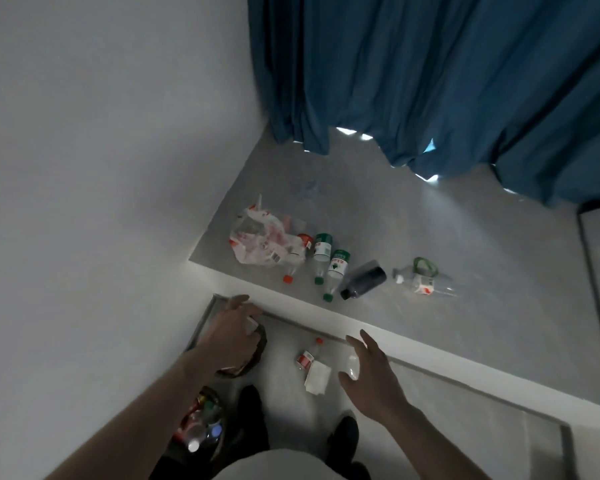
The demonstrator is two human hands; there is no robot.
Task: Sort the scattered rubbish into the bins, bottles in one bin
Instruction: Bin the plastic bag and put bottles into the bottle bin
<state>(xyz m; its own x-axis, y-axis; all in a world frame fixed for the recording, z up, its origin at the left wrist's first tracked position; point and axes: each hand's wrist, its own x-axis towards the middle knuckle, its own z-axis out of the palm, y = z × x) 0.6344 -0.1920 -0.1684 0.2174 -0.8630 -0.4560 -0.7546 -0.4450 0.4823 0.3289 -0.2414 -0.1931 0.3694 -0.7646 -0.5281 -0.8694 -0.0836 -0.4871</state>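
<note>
Left hand (234, 332) reaching over far bin (260, 344), fingers curling around small pale item (250, 325); item identity unclear. Right hand (368, 374) hovering spread wide, holding nothing, just right of white paper scrap (317, 377) and red-capped bottle (308, 355) lying on floor. Near bin (201, 424) holding bottles. More bottles (336, 268) and plastic bag (260, 240) lying on raised ledge (430, 237).

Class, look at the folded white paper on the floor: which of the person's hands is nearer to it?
Right. The right hand hovers just right of the white paper; the left hand is farther left, over the bin.
</note>
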